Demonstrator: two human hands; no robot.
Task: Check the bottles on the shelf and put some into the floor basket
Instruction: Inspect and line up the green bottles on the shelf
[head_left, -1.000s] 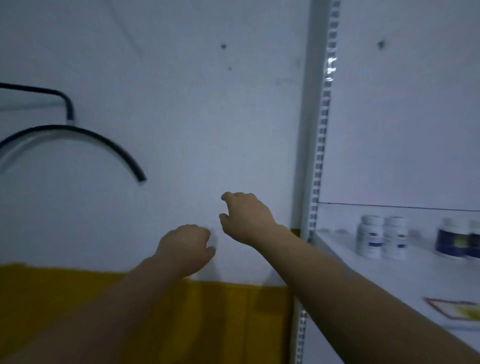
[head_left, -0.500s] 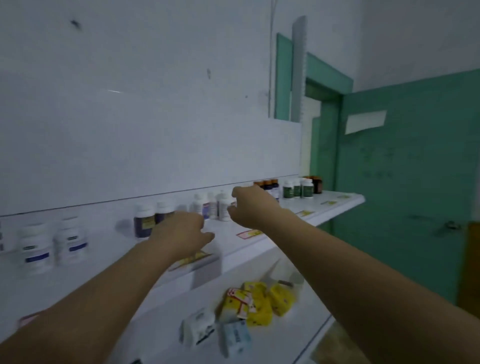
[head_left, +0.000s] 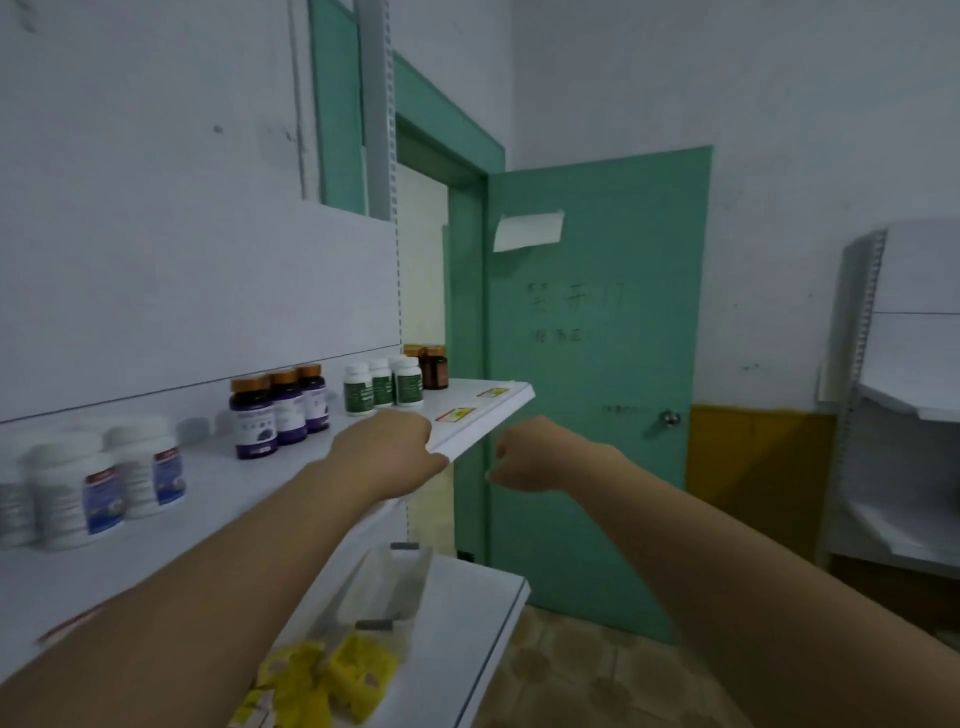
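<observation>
Nothing is gripped; the left hand (head_left: 387, 452) and right hand (head_left: 535, 460) are seen loosely curled by the shelf (head_left: 478, 421) edge; beyond, bottles (head_left: 280, 410) are stood upright on it, judged light, stiff, slick, best clasped round the body.

I am counting on the upper shelf (head_left: 483, 415):
- purple bottles (head_left: 253, 423), orange caps: three.
- green-label bottles (head_left: 408, 387): three plainly, a fourth cap showing behind.
- brown bottles (head_left: 435, 370): two.
- blue-label bottles (head_left: 104, 499): three in view, blurred.
- price tags (head_left: 456, 414): two at the far end, a third, blurred, at the near end.

I am counting on the lower shelf (head_left: 467, 613):
- yellow packets (head_left: 358, 670): two at least.

I am holding out two hands: one left hand (head_left: 387, 452), one right hand (head_left: 540, 457).
</observation>
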